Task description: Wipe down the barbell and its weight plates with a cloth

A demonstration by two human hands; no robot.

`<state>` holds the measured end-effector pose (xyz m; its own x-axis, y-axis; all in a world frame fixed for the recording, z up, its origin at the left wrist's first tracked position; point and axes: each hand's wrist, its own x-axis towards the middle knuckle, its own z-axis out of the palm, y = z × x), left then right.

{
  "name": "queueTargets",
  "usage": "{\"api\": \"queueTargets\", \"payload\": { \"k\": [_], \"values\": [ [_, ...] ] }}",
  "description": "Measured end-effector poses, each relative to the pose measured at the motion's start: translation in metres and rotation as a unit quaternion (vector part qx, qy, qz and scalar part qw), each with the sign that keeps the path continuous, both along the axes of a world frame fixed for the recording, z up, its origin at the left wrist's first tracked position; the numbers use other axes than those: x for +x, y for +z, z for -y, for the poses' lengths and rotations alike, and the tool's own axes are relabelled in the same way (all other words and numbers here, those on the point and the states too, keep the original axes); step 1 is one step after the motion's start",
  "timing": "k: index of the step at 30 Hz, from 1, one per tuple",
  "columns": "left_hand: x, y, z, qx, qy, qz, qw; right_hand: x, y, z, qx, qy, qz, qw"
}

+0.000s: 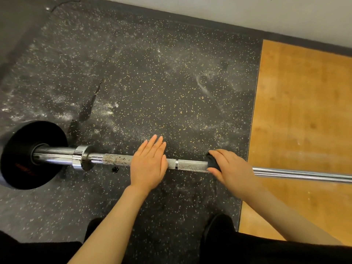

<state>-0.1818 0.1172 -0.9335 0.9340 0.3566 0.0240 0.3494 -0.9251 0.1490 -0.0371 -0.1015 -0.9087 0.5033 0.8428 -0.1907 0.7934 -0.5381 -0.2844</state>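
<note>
A steel barbell (pixel 190 165) lies across the floor from left to right. At its left end a black weight plate (pixel 22 155) sits on the sleeve, inside a chrome collar (pixel 81 157). My left hand (pixel 148 164) rests flat on the knurled shaft, fingers straight and pointing away. To the right, my right hand (pixel 231 167) grips a dark cloth (pixel 213 163) wrapped around the shaft. Rust-like specks mark the shaft (pixel 117 159) left of my left hand.
The bar lies on black speckled rubber flooring (pixel 152 82) dusted with white chalk. A wooden platform (pixel 304 111) lies to the right, under the bar's right part. A pale wall (pixel 228 10) runs along the back. My dark-clad legs (pixel 247 248) fill the bottom edge.
</note>
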Motion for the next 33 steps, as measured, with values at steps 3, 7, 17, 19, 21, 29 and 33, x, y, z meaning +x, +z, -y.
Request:
{"api": "queueTargets", "payload": {
  "k": [3,7,17,19,21,29,33],
  "values": [
    [0.001,-0.002,-0.002,0.002,-0.003,0.012,1.0,-0.012,0.0,-0.025,0.032,0.025,0.014,0.999],
    [0.005,-0.003,-0.005,0.007,-0.007,0.016,1.0,-0.016,-0.001,-0.037,0.037,0.029,0.022,0.999],
    [0.01,-0.007,-0.014,0.01,-0.043,0.008,0.999,0.004,-0.012,-0.001,0.039,0.003,0.066,0.997],
    [0.011,-0.007,-0.017,0.011,-0.061,0.008,0.998,0.006,-0.011,-0.003,0.047,0.004,0.076,0.996],
    [0.014,-0.007,-0.019,0.009,-0.06,0.014,0.998,0.008,-0.01,-0.004,0.055,0.005,0.087,0.995],
    [0.038,-0.001,-0.028,-0.04,-0.029,-0.041,0.998,0.024,-0.011,-0.014,0.07,0.003,0.09,0.993],
    [0.057,0.0,-0.037,-0.056,-0.018,-0.084,0.995,0.033,-0.012,-0.022,0.07,-0.003,0.087,0.994]
  ]
}}
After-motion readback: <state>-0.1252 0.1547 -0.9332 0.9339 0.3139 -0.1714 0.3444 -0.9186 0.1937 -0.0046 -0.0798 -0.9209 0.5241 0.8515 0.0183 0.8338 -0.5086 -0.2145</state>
